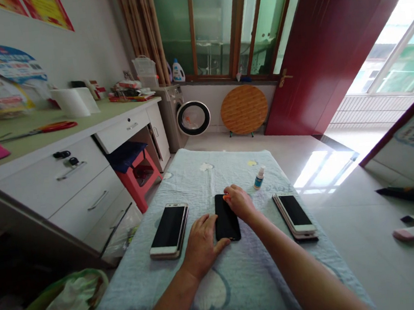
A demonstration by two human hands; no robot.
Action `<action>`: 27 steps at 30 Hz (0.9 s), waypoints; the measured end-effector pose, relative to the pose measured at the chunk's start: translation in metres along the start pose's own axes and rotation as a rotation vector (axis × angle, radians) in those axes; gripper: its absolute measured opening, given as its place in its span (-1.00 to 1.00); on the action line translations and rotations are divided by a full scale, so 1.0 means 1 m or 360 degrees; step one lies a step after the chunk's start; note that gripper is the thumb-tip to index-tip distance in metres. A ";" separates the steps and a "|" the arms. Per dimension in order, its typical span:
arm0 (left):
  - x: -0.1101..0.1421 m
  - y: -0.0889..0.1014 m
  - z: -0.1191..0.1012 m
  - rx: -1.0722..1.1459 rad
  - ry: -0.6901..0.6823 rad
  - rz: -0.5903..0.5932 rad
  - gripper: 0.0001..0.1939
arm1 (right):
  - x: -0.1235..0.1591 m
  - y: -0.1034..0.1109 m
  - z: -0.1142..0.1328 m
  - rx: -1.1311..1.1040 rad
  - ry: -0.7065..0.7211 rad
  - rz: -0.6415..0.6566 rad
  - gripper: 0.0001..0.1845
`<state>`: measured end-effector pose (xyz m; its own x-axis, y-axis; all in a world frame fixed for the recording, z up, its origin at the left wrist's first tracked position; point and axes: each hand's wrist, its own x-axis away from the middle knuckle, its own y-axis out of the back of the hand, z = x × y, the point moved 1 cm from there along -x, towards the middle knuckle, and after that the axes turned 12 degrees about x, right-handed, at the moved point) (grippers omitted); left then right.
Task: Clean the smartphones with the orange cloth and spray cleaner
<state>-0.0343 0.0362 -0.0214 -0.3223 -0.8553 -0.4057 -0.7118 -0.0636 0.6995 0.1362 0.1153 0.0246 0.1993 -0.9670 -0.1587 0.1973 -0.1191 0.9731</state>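
A black smartphone (226, 224) lies face up on a pale blue cloth (242, 279) in the head view. My left hand (201, 242) grips its left and near edges, with the fingers along the side and the thumb at the bottom corner. On the upper part of the screen, my right hand (238, 202) is closed around a small orange piece (227, 197); its kind is mostly hidden by the fingers. A small spray bottle (259, 178) with a white top stands just beyond my right hand.
To the left lie stacked white-framed smartphones (169, 230); another stack of smartphones (297, 216) is at the right. A desk (90, 133) with scissors (56, 126) and a paper roll (72, 102) runs along the left, beside a red stool (140, 174). A bin (103, 279) stands lower left.
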 end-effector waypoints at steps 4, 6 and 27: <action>0.001 -0.001 0.000 0.0037 -0.0031 -0.0014 -0.31 | 0.004 -0.008 0.020 -0.0004 -0.0001 -0.0028 -0.85; 0.002 -0.004 0.004 0.0049 -0.0051 -0.0057 -0.25 | 0.018 -0.007 0.031 -0.0031 0.0094 -0.0013 -0.86; 0.000 -0.006 0.005 0.0065 -0.0095 0.0025 -0.37 | 0.154 0.039 -0.008 -0.0345 0.0128 -0.0359 -0.46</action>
<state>-0.0334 0.0394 -0.0283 -0.3696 -0.8238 -0.4299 -0.7307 -0.0281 0.6821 0.1818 -0.0361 0.0369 0.2007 -0.8998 -0.3875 0.4431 -0.2694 0.8551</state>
